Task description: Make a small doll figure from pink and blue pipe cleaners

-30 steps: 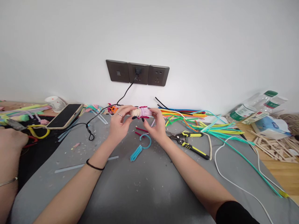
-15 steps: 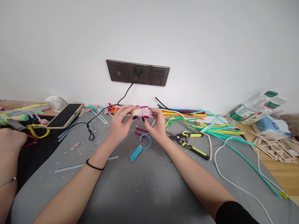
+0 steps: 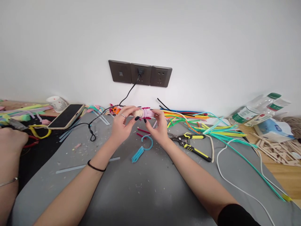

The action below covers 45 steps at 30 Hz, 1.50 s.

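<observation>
My left hand (image 3: 121, 124) and my right hand (image 3: 158, 125) meet above the grey mat (image 3: 141, 188), both pinched on a small pipe-cleaner figure (image 3: 142, 113) with a cream end and a pale purple and dark red body. The left fingers grip its cream end, the right fingers its purple end. Just below the hands lie a bent blue pipe cleaner (image 3: 142, 150) and short dark red pieces (image 3: 141, 131).
Yellow-handled pliers (image 3: 190, 145) lie right of my hands, beside a heap of coloured pipe cleaners (image 3: 207, 124). A phone (image 3: 66, 116) with a black cable leans at the left. Another person's hand (image 3: 10, 141) rests at the far left. Bottles (image 3: 256, 108) and wooden sticks (image 3: 279, 149) sit at the right.
My fingers have shifted slightly on the figure. The view has drifted a little; the hands stay in the same place.
</observation>
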Each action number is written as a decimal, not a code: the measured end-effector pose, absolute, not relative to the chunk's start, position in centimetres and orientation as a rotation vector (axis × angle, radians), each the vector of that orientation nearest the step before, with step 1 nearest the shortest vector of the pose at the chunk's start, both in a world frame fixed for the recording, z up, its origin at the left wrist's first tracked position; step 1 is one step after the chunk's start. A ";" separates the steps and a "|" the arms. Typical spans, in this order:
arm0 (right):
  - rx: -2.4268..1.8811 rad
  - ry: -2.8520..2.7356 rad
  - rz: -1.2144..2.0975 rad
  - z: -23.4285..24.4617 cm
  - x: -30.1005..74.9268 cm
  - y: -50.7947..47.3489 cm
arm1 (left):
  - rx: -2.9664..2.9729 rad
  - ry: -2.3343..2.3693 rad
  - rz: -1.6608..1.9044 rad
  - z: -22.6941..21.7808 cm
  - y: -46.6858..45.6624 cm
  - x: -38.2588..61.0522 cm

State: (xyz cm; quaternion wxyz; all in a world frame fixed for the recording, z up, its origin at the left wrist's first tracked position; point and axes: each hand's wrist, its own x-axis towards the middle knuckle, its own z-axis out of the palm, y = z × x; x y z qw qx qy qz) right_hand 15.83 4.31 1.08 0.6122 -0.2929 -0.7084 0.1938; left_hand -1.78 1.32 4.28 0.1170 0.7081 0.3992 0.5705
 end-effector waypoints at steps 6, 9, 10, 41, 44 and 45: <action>-0.684 -1.644 0.431 1.0 15.8 4.3 | 2.068 1.162 1.674 4.3 1.3 -1.7; -0.677 -1.633 0.432 1.0 15.8 4.4 | 2.072 1.143 1.670 4.3 1.2 -1.6; -0.673 -1.629 0.431 1.0 15.8 4.4 | 2.078 1.132 1.670 4.2 1.2 -1.6; -0.690 -1.681 0.389 1.1 15.7 4.2 | 2.118 1.323 1.677 3.8 1.2 -1.3; -0.672 -1.697 0.406 1.2 15.8 4.2 | 2.118 1.314 1.685 3.7 1.3 -1.4; -0.663 -1.709 0.419 1.3 15.9 4.1 | 2.112 1.309 1.691 3.7 1.4 -1.5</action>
